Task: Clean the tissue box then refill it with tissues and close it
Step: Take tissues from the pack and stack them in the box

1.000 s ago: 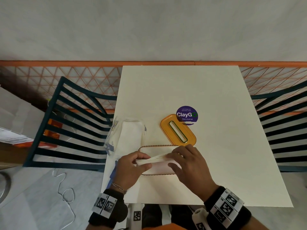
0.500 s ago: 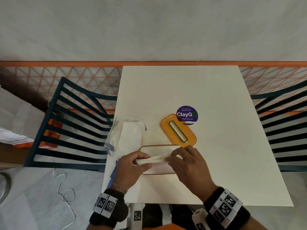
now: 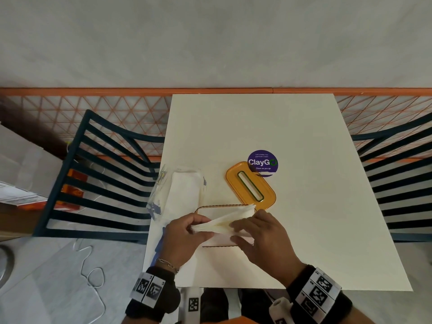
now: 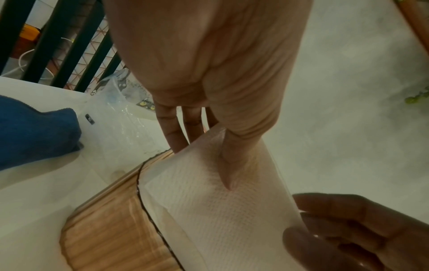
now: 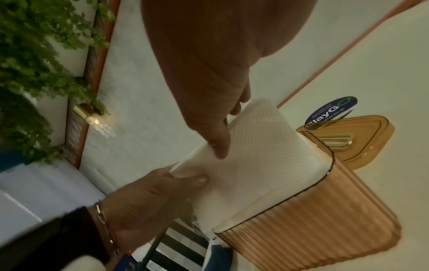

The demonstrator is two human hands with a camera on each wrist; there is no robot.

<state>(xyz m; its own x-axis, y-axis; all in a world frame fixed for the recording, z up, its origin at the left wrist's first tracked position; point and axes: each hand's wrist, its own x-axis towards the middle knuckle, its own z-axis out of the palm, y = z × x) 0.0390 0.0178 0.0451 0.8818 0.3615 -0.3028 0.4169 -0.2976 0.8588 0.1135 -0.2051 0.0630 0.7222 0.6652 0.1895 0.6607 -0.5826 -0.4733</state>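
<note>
The amber ribbed tissue box [image 3: 210, 206] stands open on the white table, near the front edge. A stack of white tissues [image 3: 226, 220] lies slanted over its opening, right end higher. My left hand [image 3: 194, 229] pinches the stack's left end, thumb on top [image 4: 228, 176]. My right hand [image 3: 236, 232] grips the right part, thumb lying on the stack [image 5: 218, 146]. The box's ribbed wall [image 5: 313, 220] and black rim show under the tissues [image 5: 255, 161]. Its orange slotted lid [image 3: 251, 185] lies flat just behind the box, off it.
An opened plastic pack of tissues [image 3: 182, 190] lies left of the box. A blue cloth [image 3: 160, 242] sits at the table's left edge. A purple round sticker [image 3: 262, 163] is behind the lid. Dark slatted chairs [image 3: 100, 183] flank the table [image 3: 292, 218].
The tissue stack's right end has lifted and now points up toward the lid. My right hand has shifted a little left along it. The left hand keeps its pinch.
</note>
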